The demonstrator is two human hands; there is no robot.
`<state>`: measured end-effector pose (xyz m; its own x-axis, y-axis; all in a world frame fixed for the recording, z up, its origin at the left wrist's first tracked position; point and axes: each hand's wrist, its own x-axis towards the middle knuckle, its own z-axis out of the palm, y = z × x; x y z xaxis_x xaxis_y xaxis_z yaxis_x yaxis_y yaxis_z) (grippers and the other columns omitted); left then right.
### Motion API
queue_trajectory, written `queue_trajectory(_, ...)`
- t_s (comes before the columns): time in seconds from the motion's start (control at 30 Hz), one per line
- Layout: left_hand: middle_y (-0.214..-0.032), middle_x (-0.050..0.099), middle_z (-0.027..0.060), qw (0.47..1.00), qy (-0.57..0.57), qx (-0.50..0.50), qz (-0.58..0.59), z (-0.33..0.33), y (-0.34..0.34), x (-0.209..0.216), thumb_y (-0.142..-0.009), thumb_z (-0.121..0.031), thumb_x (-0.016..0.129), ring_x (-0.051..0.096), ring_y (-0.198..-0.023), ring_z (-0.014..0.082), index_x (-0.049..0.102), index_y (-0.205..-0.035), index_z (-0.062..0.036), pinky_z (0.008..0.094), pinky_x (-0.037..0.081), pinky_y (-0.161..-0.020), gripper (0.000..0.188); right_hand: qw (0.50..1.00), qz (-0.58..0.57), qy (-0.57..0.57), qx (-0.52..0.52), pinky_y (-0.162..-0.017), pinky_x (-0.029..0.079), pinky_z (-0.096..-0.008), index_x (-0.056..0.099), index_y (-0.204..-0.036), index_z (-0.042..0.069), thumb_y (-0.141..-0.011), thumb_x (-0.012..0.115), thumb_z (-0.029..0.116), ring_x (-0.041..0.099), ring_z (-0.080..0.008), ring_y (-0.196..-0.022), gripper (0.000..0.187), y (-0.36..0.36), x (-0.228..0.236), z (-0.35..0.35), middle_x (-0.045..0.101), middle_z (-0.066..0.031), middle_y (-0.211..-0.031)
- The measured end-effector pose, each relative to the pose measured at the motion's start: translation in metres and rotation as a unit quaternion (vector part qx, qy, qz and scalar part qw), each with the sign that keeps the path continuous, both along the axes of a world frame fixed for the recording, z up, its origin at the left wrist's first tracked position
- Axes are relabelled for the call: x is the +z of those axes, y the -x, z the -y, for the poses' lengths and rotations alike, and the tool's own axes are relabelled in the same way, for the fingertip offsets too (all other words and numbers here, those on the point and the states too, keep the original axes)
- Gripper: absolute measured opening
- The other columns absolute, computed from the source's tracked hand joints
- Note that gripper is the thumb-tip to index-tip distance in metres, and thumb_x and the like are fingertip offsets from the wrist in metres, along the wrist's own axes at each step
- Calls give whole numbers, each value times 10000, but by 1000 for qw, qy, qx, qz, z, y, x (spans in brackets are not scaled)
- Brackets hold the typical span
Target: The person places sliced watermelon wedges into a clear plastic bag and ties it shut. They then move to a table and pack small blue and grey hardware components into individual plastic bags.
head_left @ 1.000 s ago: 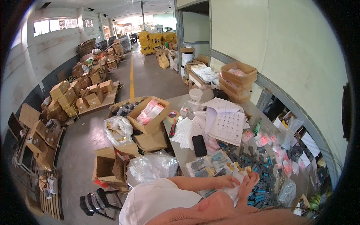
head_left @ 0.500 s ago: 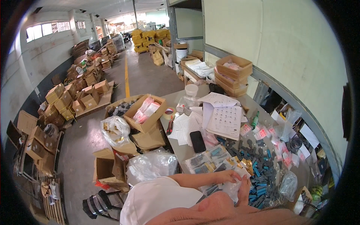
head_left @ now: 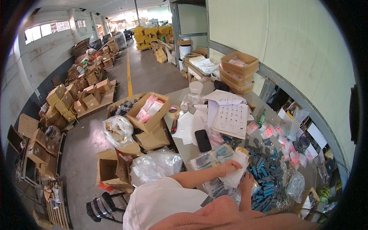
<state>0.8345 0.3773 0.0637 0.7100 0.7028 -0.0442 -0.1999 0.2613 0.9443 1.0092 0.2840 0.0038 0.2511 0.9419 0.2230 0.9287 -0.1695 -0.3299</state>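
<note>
I'd keep the bag (head_left: 234, 177) flat and pinch it only by the edge, so the film doesn't crumple, and hold it clear of the loose parts (head_left: 264, 172) just to its right. It's over the near part of the desk (head_left: 186, 152), between those and the packets (head_left: 202, 161). The left hand (head_left: 229, 167) has its grip closed, thumb and fingers pinching the bag's upper side. The right hand (head_left: 246, 181) is curled beside its right edge; from here I can't tell how far that grip is open or what it holds.
</note>
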Motion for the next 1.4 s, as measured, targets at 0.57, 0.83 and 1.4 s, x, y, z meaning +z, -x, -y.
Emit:
queue_trajectory(0.57, -661, 582, 152, 823, -488, -103, -273, -31, -3, 58, -774, -332, 623, 585, -618, 195, 646, -798, -31, 323, 433, -557, 304, 884, -462, -27, 70, -583, 372, -272, 429, -819, 34, -810, 553, 51, 403, -128, -646, 125, -13, 78, 5, 449, -48, -698)
queue_trajectory(0.83, -482, 404, 141, 842, -446, -154, -262, -3, -50, 50, -781, -335, 619, 384, -424, 217, 527, -597, -5, 348, 311, -436, 388, 890, -449, -77, 1, -594, 440, -267, 555, -891, 28, -757, 648, 107, 566, -136, -670, 181, -21, 105, 12, 585, -78, -733)
queue_trajectory(1.4, -574, 473, 199, 892, -425, 40, -152, 44, -102, 37, -860, -316, 511, 479, -500, 330, 531, -642, 18, 393, 355, -477, 399, 294, -773, -408, -386, -609, 472, -381, 469, -759, 10, -852, 498, 116, 526, -268, -614, 143, -67, 12, -9, 510, -93, -670)
